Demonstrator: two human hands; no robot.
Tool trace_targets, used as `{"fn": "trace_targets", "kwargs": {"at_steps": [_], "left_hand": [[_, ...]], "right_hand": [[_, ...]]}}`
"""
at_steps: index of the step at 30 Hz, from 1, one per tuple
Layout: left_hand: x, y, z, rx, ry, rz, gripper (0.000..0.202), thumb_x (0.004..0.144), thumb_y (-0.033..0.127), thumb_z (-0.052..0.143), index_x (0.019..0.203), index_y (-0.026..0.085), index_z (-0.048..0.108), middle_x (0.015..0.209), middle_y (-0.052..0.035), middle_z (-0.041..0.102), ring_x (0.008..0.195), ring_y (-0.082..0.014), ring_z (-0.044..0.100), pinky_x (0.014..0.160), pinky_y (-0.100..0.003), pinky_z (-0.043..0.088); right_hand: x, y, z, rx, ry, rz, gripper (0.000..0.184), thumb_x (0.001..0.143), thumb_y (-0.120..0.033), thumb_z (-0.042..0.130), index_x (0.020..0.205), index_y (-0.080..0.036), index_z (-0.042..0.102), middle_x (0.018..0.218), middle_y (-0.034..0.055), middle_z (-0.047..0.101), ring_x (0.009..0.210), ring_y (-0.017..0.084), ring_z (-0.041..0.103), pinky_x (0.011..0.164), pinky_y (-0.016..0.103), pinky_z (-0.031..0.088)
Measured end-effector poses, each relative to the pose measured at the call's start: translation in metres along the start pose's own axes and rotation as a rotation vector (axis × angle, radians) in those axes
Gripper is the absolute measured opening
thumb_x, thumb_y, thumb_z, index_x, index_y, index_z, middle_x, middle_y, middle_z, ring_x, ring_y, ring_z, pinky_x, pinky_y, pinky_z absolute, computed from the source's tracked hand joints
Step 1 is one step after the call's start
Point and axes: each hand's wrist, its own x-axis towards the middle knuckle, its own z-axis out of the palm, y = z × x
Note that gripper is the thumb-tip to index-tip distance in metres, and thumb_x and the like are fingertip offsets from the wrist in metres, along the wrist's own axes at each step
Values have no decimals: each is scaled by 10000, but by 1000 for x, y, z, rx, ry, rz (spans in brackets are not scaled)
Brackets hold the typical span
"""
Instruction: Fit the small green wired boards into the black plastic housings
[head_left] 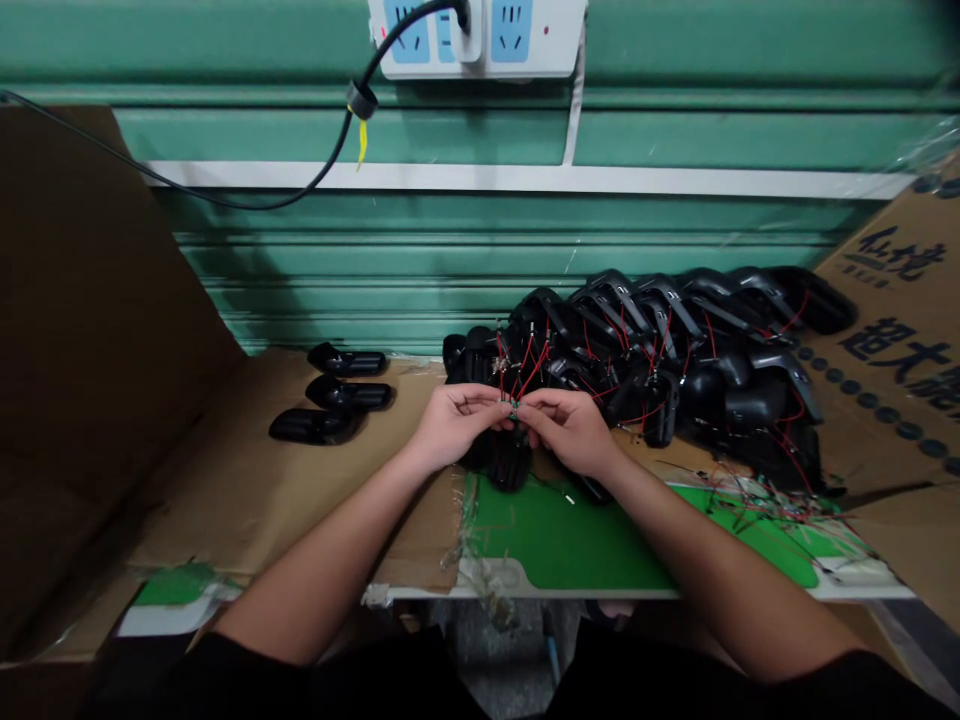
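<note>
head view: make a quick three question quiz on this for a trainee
1. True or false: only the right hand is at the small green part.
2. How many black pieces lie on the cardboard left of the left hand?
3. The cable plugged into the power strip is: A red; B black; C white.
Key: 1 false, the left hand pinches it too; 2 three; 3 B.

White power strip [499,64] and black cable [339,146] before green ribbed wall [420,240] — printed cardboard [900,300] at right.
</note>
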Motion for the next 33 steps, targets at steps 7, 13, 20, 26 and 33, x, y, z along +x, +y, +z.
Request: {"fn": "trace_targets", "kwargs": {"at_steps": [7, 13, 20, 26, 33], "left_hand": [[-1, 3, -2, 130, 122, 11, 503, 688, 407, 854, 971, 0, 766, 774, -139, 734, 629, -115, 703, 621, -146, 565], [-6, 2, 5, 169, 146, 43, 408, 634, 307, 845, 888, -1, 764, 738, -124, 724, 590, -100, 671, 577, -143, 531], [-12, 0, 10, 220, 134, 50, 400, 622, 329, 835, 841, 4, 754, 688, -94, 695, 573, -48, 609, 559, -114, 459], [-14, -1, 10, 205, 101, 82, 343, 590, 271, 852, 772, 19, 708, 665, -49, 661, 563, -6, 536, 549, -104, 404], [-12, -6, 8, 193, 75, 108, 336, 605, 265, 855, 741, 39, 646, 678, -25, 638, 582, 1, 529, 576, -110, 405]], "right_hand": [[-1, 0, -1, -97, 41, -57, 288, 978, -428, 714, 961, -140, 707, 744, 37, 671, 575, 124, 618, 526, 234, 474], [-5, -6, 0, -498, 141, -241, 228, 988, -354, 689, 1042, -139, 742, 811, 51, 710, 624, 125, 628, 579, 251, 498], [-10, -8, 8, -402, 91, -168, 205, 980, -345, 707, 922, -160, 774, 657, 21, 697, 524, 132, 640, 492, 232, 483], [-15, -10, 19, -207, 122, -118, 193, 969, -319, 726, 914, -138, 763, 598, 17, 684, 418, 124, 610, 406, 208, 463], [-17, -15, 21, -177, 84, -146, 232, 1022, -292, 648, 897, -127, 753, 672, 35, 702, 500, 138, 673, 477, 226, 562]]}}
